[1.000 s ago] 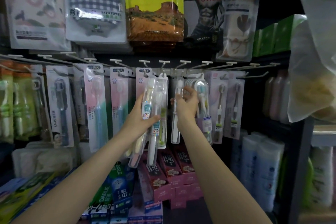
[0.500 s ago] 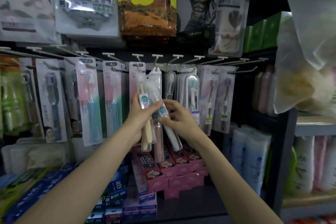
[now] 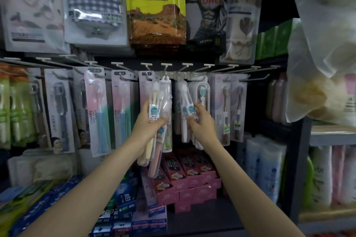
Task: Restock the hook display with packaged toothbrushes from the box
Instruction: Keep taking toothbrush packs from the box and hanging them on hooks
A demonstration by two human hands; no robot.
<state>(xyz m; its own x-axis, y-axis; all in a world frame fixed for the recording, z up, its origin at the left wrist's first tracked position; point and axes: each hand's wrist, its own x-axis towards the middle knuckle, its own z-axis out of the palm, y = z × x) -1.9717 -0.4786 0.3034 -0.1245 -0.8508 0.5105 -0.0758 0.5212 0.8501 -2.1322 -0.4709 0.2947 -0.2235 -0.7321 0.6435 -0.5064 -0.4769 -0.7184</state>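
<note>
While the left hand (image 3: 149, 127) grips a toothbrush bundle (image 3: 154, 121), the right hand (image 3: 200, 121) pinches one pack (image 3: 189, 108) just right of it.

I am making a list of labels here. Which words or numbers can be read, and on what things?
"CLEAN": toothbrush pack in the left hand
"4500": black towel pack
"BATH TOWEL": checked towel pack
"老郭": yellow pack
"SS": pink hanging card
Toothpaste boxes: too blurred.
</note>
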